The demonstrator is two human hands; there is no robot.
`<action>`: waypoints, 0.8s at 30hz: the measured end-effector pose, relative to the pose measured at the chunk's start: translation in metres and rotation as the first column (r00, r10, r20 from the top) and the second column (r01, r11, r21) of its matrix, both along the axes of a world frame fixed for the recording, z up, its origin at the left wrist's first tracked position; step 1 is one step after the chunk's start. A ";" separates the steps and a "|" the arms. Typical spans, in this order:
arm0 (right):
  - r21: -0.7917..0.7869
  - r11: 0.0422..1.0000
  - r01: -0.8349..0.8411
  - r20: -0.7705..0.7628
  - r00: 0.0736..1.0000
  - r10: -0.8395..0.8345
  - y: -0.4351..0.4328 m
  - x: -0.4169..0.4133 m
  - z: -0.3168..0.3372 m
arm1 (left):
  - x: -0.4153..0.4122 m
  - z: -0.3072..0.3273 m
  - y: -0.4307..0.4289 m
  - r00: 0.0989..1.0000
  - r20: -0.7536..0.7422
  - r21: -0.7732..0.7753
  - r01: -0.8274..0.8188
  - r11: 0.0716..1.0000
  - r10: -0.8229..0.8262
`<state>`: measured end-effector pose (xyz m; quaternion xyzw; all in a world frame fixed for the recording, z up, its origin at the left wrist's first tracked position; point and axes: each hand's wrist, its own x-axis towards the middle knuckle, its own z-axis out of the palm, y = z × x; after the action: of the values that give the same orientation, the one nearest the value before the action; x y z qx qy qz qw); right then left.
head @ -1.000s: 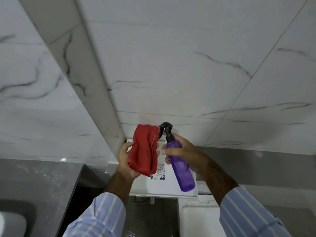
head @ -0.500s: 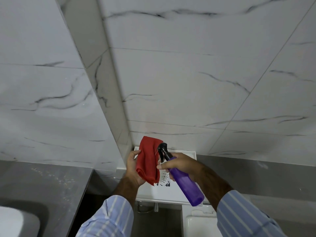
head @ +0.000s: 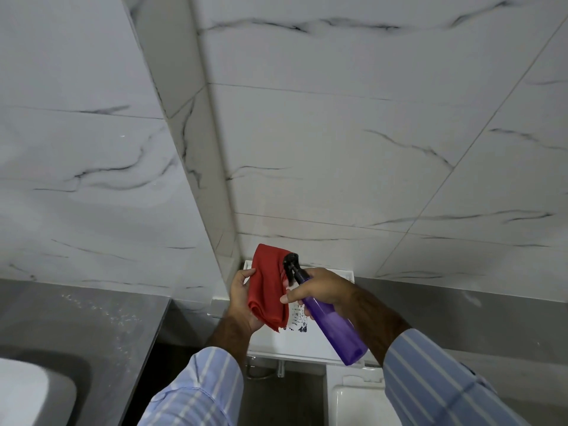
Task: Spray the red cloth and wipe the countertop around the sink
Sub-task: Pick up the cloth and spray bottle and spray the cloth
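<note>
our left hand (head: 242, 299) curls around the folded red cloth (head: 268, 287), held upright before the wall; our right hand (head: 322, 292) grips the purple spray bottle (head: 333, 325) (nozzle touching the cloth), the grey countertop (head: 92, 327) lower left.

Spray bottle (head: 330, 321) has tilted flatter, nozzle closer to red cloth (head: 268, 287)

The sink (head: 27, 392) is cut off at the lower left; the red cloth (head: 267, 290) hides part of the print behind it
</note>
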<state>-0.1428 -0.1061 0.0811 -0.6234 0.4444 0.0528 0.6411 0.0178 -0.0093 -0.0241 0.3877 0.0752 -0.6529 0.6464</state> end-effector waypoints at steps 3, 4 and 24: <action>0.004 1.000 -0.027 -0.015 1.000 0.027 0.001 0.003 0.000 | 0.002 0.002 0.001 1.000 0.005 -0.009 0.000 1.000 0.000; -0.009 0.999 -0.033 -0.028 0.999 0.032 0.002 0.004 -0.001 | 0.002 0.003 0.000 1.000 0.001 -0.018 -0.003 1.000 0.003; -0.451 0.858 0.245 0.271 0.954 -0.130 0.001 -0.003 -0.105 | 0.005 -0.011 0.022 0.993 -0.115 -0.019 0.003 1.000 -0.005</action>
<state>-0.1455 -0.1048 -0.0241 -0.7179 0.4248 -0.1946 0.5161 0.0231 0.0128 -0.0353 0.3436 0.1055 -0.6761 0.6432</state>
